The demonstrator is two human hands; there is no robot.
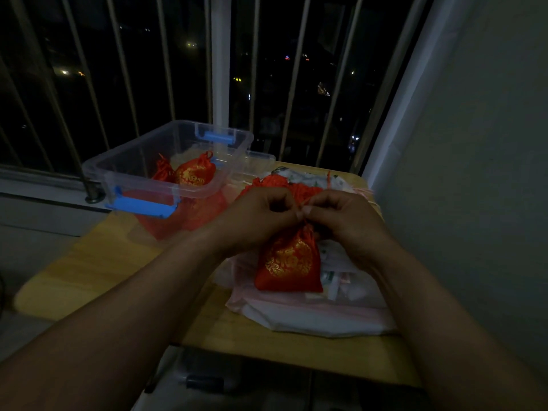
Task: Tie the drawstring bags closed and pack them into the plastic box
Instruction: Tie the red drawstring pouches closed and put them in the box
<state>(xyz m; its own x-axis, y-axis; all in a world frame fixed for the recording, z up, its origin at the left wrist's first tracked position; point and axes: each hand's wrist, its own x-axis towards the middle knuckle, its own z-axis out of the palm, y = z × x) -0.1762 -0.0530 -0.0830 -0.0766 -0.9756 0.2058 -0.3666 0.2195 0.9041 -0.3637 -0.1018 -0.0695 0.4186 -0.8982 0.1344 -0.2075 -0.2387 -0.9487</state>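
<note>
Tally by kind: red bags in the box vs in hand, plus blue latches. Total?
Red bags in the plastic box: 2
Red bag, its cord pinched by left hand and right hand: 1
Blue latches: 2
Total: 5
Red heap behind the hands: not countable.

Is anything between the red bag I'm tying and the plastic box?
Nothing visible does. The left hand and right hand pinch the strings of the red bag; the plastic box to its left stands lidless, with room beside two bags inside.
</note>
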